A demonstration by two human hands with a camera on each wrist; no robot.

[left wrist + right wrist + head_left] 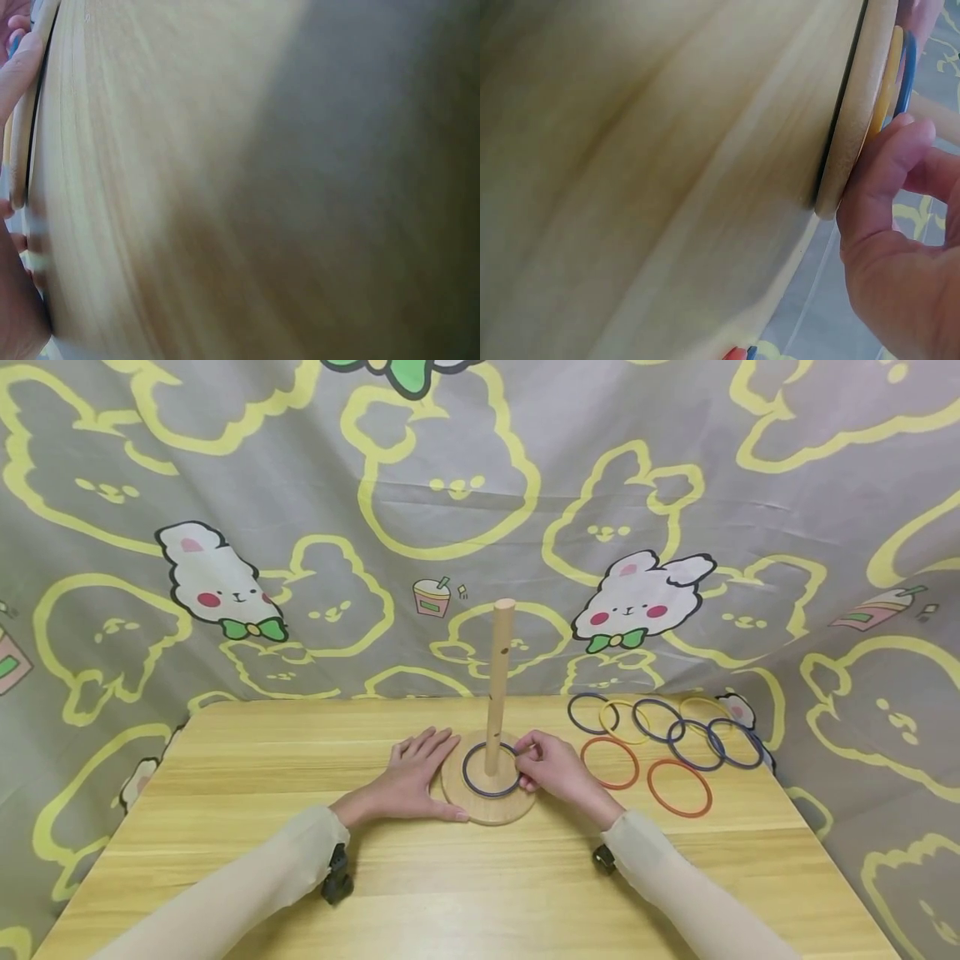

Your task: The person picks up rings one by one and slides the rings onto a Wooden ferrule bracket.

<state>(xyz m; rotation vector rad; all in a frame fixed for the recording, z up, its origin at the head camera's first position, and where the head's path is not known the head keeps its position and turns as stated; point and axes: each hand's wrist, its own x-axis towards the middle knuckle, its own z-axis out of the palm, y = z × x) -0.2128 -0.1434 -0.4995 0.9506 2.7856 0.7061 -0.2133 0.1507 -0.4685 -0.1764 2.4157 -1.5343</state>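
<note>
Your right grip (pixel 558 772) is together on the right side of the blue ring (pixel 487 794), thumb and fingers pinching its rim. That ring lies low around the peg (pixel 498 685), just above the round base (pixel 491 812). From your right wrist you can see a yellow ring (pixel 889 82) between the base and the blue one.

Your left grip (pixel 408 785) is apart: the fingers reach along the base's far left edge, and the thumb stretches over to its near left edge, touching it. The peg stands upright between your two hands, and the base sits flat on the table (pixel 420 902).

To your right, more rings lie loose on the table. Four are blue and two yellow, several of them overlapping in a row toward the far edge. Two red rings lie nearer you: the left one (pixel 582 762) is near your right hand, the right one (pixel 649 782) farther out, the two apart from each other. Behind the table you face a grey cloth (pixel 300 468) printed with rabbits and yellow outlines. Your sleeves (pixel 247 877) are pale.
</note>
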